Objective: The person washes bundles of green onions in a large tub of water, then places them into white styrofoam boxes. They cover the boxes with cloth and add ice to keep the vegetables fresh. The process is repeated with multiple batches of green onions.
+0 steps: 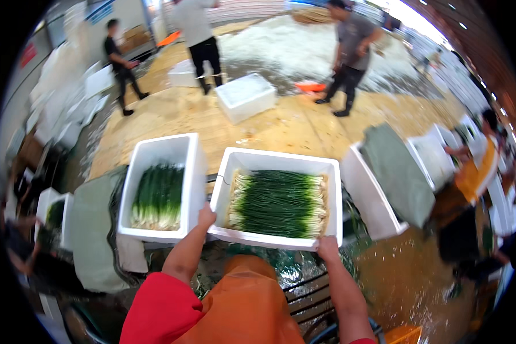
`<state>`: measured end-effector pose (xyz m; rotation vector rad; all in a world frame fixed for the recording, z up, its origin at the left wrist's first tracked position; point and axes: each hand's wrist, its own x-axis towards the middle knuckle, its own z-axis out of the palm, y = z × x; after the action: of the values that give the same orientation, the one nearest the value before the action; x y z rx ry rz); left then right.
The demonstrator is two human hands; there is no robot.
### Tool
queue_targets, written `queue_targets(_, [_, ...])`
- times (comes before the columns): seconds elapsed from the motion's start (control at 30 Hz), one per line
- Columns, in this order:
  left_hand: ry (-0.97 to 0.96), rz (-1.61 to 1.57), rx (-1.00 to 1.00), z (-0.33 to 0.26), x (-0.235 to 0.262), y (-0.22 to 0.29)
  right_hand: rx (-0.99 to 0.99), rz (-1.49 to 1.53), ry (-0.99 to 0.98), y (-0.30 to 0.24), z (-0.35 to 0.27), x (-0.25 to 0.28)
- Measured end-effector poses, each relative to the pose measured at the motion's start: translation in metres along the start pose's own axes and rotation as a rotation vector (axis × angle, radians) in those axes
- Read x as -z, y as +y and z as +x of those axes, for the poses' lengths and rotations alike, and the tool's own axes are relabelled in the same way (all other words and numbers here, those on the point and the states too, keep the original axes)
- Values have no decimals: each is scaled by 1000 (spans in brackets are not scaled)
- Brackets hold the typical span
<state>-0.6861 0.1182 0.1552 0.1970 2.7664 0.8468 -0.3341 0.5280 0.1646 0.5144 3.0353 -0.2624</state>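
The left hand (207, 216) is closed at the near left corner of a white foam box (335, 195). The right hand (328, 249) is also bent closed, on the near wall of the same box, close to its right corner. Some fingers of both hands are hidden, so I cannot tell how they lie under the foam. The box is in front of the person's orange apron (243, 304), and in it are green onions (278, 203), laid crosswise, with white root ends along both sides and dark green leaves in the middle.

Just to the left stands a second foam box (198, 183), with more onions (157, 195), their white ends toward the person. A grey-green cloth (94, 229) hangs farther left. On the right, another cloth (398, 172) covers part of a tilted long box (372, 195).

Beyond is a yellowish floor (304, 129), where a box of ice (252, 109) stands near a wide heap of ice (281, 49). A person in a grey shirt (355, 51) stands beside the heap. At upper left, the wall carries a blue sign (100, 11) with pale writing, too blurred to read, and a red sign (28, 54), also unclear.
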Motion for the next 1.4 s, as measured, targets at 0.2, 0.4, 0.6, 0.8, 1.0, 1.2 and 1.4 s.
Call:
queue_targets(0.2, [498,15,-429,8,110,-91,-12,191,260,-49,104,-2])
queue_targets(0.4, [713,406,292,13,294,-354,-1,170,276,-83,137,-28])
queue_targets(0.6, [478,60,598,-31,328,-474,51,161,111,-87,164,-39])
queue_targets(0.8, [359,-360,772,-31,388,-500,-21,14,-198,-71,199,-24])
queue_targets(1.0, [438,-734,843,-47,436,-485,-42,-143,-600,-92,257,34])
queue_targets(1.2, [464,-639,741,-128,464,-458,319,-81,-350,-222,329,48])
queue_targets(1.4, [489,-653,502,-190,477,-396,935,362,-481,-477,320,34])
